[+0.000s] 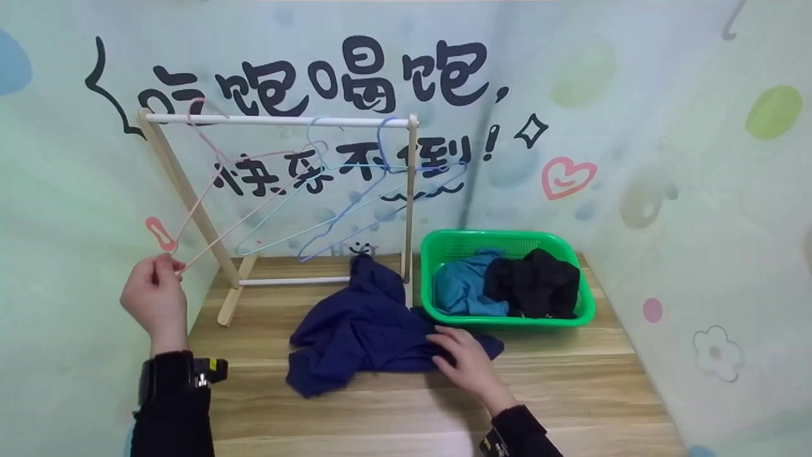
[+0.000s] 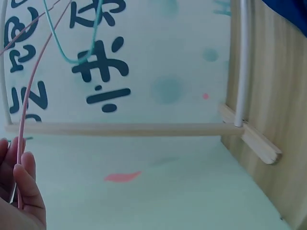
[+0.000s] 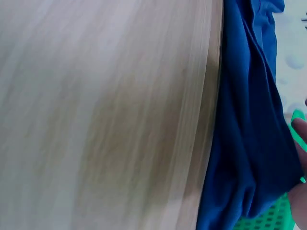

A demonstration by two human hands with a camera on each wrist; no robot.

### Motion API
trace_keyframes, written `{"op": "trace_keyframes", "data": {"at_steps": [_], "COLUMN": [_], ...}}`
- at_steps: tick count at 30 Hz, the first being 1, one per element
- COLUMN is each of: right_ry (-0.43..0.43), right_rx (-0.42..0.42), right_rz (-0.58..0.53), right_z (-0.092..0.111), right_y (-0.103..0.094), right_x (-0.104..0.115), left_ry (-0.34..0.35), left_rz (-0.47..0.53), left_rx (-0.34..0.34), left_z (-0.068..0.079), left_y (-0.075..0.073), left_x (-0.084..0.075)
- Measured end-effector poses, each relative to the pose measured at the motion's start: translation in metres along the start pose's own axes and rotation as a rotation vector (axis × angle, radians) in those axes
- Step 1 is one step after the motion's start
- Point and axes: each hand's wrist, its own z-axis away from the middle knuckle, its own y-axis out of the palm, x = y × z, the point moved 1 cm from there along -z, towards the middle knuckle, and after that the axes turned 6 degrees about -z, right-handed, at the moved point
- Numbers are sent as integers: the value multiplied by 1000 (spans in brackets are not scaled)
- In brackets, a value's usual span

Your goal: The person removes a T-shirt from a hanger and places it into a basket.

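My left hand [image 1: 155, 292] is raised at the left and pinches the lower corner of a pink hanger [image 1: 196, 203], whose hook is at the top rod of a small wooden rack [image 1: 279, 119]. In the left wrist view, thumb and fingertips close on the thin pink wire. A light-green hanger [image 1: 279, 212] and a blue hanger [image 1: 342, 219] hang farther right on that rod. Below, a crumpled navy garment [image 1: 361, 330] lies on the wooden surface. My right hand [image 1: 466, 362] is at its right part, fingers loosely bent and thumb apart; a firm grip is not visible.
A green basket [image 1: 507, 322] stands right of the rack, holding a teal cloth [image 1: 466, 285] and a black cloth [image 1: 539, 285]. The navy garment lies against the rack's right foot and near the basket. Printed wall sheets enclose the back and both sides.
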Motion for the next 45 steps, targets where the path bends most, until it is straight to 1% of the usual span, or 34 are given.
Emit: {"op": "trace_keyframes", "data": {"at_steps": [2,6,9,12,15,18,22,24,26,29,31,33,35,37,39,40,44,45], "right_ry": [46,188,278,322,348,372,404,416,417,415,426,447,475,500,503,500,474,481], "right_rx": [91,232,294,322,318,292,234,202,163,121,111,109,103,77,24,-8,-129,-152], "right_rz": [9,44,74,104,150,215,282,307,321,331,326,302,257,181,77,20,-212,-270], "right_z": [-1,-3,-2,-1,-2,-4,-5,-5,-5,-5,-5,-5,-6,-7,-10,-11,-20,-23], "right_y": [5,18,28,36,42,48,56,59,62,63,62,61,60,58,56,55,50,49], "right_x": [2,3,0,-4,-7,-8,-6,-5,-4,-2,-2,-1,-1,0,2,3,11,14], "left_ry": [16,69,124,161,173,161,120,90,55,21,23,53,116,167,199,210,196,195], "left_rz": [-12,-36,-64,-99,-123,-131,-121,-114,-110,-126,-158,-204,-242,-277,-306,-318,-373,-384], "left_rx": [10,27,41,61,86,121,146,145,161,217,276,327,347,370,403,422,546,572], "left_z": [-2,0,6,13,19,21,29,35,43,56,67,77,87,96,103,107,122,126], "left_y": [4,12,17,21,25,28,30,30,31,33,36,41,47,52,56,58,64,66], "left_x": [-7,-15,-15,-10,-3,4,17,26,36,52,62,70,78,85,89,92,94,93]}}
